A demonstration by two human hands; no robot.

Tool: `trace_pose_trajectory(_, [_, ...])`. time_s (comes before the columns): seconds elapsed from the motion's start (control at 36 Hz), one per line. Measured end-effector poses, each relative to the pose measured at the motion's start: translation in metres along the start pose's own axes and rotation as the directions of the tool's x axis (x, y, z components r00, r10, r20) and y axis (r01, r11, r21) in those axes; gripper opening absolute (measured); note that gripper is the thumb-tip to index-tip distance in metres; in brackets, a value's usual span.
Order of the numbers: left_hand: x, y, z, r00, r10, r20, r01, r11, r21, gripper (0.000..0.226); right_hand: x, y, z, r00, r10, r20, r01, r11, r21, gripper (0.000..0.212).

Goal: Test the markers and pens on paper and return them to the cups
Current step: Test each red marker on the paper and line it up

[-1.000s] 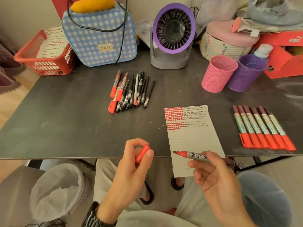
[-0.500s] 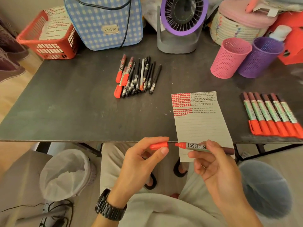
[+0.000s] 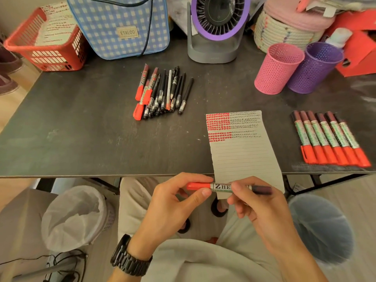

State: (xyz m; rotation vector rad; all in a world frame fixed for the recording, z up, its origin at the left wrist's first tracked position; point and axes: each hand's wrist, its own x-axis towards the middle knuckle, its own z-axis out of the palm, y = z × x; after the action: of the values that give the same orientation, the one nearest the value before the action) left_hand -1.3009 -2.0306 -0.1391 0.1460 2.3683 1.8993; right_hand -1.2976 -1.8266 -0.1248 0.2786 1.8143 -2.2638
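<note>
Head view: what has been changed just now?

— The cap [image 3: 198, 185] has been put back on the marker [image 3: 221, 187]. One second ago it was held apart in the left grip [image 3: 173, 202] and the red tip was bare. Now cap and barrel are joined in one line.

— How is the marker held?

— The cap end is pinched by the left grip, between thumb and fingers. The barrel is held by the right grip [image 3: 258, 204]. The marker is kept below the tabletop [image 3: 81, 129] edge, in front of the hanging end of the paper [image 3: 240, 151].

— What is meant by this for the task?

— It is judged that this marker is finished and may be returned next. The pink cup [image 3: 276, 70] and the purple cup [image 3: 313, 70] are seen at the far right, and nothing is seen standing out of them. A row of markers [image 3: 329, 139] is laid right of the paper, and a pile of pens [image 3: 162, 92] lies further left.

— Can any writing be read?

— "ZHE" is read on the marker; the rest is covered by a finger. "ETALOO" is read on the checked bag [image 3: 122, 27]. On the paper only red and dark dashes are seen.
</note>
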Motion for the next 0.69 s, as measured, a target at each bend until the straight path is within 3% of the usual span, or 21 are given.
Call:
trace_pose_trajectory(0.17, [0.001, 0.001, -0.004, 0.998, 0.039, 0.04, -0.042, 0.996, 0.08, 0.024, 0.003, -0.011, -0.015, 0.991, -0.032, 0.13, 0.06, 0.975, -0.215, 0.032])
trace_pose_trajectory(0.31, [0.004, 0.004, -0.003, 0.992, 0.125, 0.027, -0.128, 0.977, 0.174, 0.022, 0.004, -0.016, -0.022, 0.977, -0.074, 0.198, 0.138, 0.932, -0.335, 0.02])
trace_pose_trajectory(0.47, [0.011, 0.01, -0.004, 0.984, 0.177, 0.033, -0.18, 0.957, 0.228, 0.022, 0.004, -0.012, -0.018, 0.971, -0.154, 0.181, 0.227, 0.831, -0.507, 0.025])
trace_pose_trajectory(0.53, [0.015, 0.017, -0.004, 0.98, 0.198, 0.023, -0.199, 0.969, 0.146, 0.032, 0.003, -0.007, -0.013, 0.975, -0.157, 0.157, 0.211, 0.873, -0.439, 0.025])
trace_pose_trajectory(0.58, [0.022, 0.026, -0.004, 0.982, 0.19, -0.018, -0.191, 0.978, -0.078, 0.041, 0.001, 0.0, -0.005, 0.986, -0.124, 0.11, 0.151, 0.943, -0.298, 0.035])
trace_pose_trajectory(0.69, [0.041, 0.049, -0.003, 0.987, 0.063, -0.146, -0.136, 0.813, -0.566, 0.033, -0.002, 0.014, 0.016, 0.997, 0.035, 0.076, -0.038, 0.998, 0.045, 0.065])
